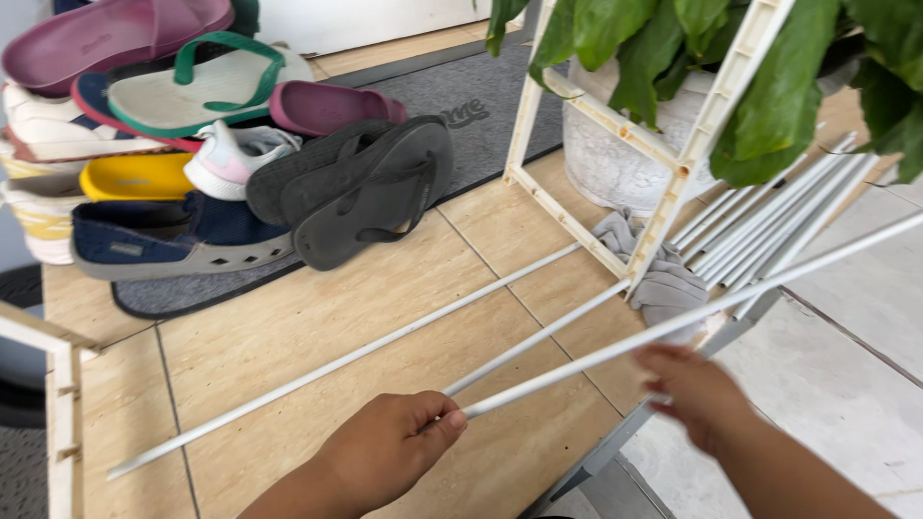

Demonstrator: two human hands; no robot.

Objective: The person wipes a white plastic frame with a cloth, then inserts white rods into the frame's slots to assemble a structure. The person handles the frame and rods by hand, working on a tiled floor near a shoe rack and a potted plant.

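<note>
I see left hand [389,450] pinched shut on ends of two thin white plastic rods [615,346] slanting above the tan tiled floor [317,317], right hand [697,394] blurred against upper rod, grip unclear, third rod [327,370] lying on floor beside cream lattice frame [673,183].

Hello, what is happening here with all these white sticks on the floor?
A person crouches over a tiled floor. The left hand grips the ends of two thin white rods, and the right hand, blurred, touches one further along. Another long rod lies on the tiles, and a bundle of rods rests by a cream plastic frame leaning at a potted plant. Shoes and sandals are piled on a mat at left.
</note>
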